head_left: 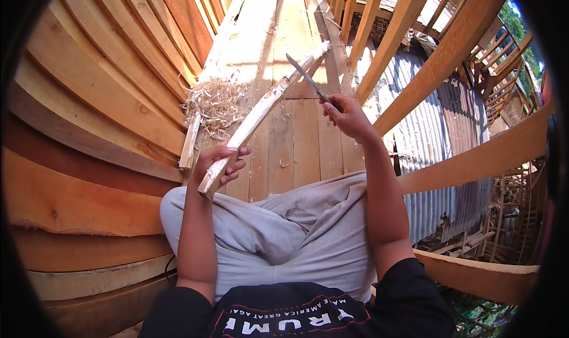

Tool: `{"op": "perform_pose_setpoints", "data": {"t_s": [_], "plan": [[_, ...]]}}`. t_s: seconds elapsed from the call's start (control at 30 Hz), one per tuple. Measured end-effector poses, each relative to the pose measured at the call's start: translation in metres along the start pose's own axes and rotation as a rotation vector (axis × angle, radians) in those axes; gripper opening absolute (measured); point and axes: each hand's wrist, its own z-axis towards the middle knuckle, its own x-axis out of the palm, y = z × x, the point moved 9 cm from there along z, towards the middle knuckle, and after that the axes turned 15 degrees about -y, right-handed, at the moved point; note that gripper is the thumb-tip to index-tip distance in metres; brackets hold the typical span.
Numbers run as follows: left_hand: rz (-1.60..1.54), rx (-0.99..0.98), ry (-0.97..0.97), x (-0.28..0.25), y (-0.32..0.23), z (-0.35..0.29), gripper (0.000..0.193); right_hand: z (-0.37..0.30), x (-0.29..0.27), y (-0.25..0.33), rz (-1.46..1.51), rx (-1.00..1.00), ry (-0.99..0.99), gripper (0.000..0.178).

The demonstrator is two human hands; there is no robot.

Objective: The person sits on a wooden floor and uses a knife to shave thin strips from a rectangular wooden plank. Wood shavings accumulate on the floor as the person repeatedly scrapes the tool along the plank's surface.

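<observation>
My left hand is closed around the near end of a long, pale wooden stick, which slants away to the far right. Its surface looks partly whittled, with rough patches toward the far end. In my right hand is a knife, gripped by its handle. The blade points up and to the left and appears close over or against the stick's far part; whether it touches I cannot tell. The fingers of my right hand hide most of the handle.
A pile of curled wood shavings lies left on the plank floor, beside a short wooden piece. A board wall rises at left. Wooden railing slats stand at right, with a corrugated metal roof beyond. My crossed legs are in front.
</observation>
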Motion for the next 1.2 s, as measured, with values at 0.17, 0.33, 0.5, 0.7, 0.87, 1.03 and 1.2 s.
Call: {"op": "perform_pose_setpoints", "data": {"t_s": [0.17,0.33,0.5,0.7,0.87,1.03,1.2], "plan": [[-0.163,-0.084,0.035,0.004,0.001,0.003,0.051,-0.01,0.039,0.019,-0.105,-0.13,0.035,0.028],[-0.114,-0.164,-0.058,0.004,0.011,0.006,0.052,-0.025,0.059,0.033,-0.153,-0.215,0.062,0.029],[0.054,-0.107,-0.202,0.019,0.008,0.004,0.05,-0.032,0.068,0.039,-0.158,-0.202,0.102,0.027],[0.321,0.041,-0.199,0.033,-0.018,0.023,0.037,-0.029,0.063,0.036,-0.077,-0.183,0.029,0.03],[0.102,-0.021,-0.12,0.011,-0.007,0.032,0.042,-0.025,0.07,0.026,-0.046,-0.131,0.056,0.029],[0.009,-0.114,-0.116,-0.008,0.008,0.03,0.044,-0.021,0.078,0.029,-0.059,-0.142,0.08,0.028],[0.285,-0.106,-0.096,-0.008,0.018,0.024,0.048,-0.007,0.083,0.029,-0.108,-0.154,0.012,0.024]]}}
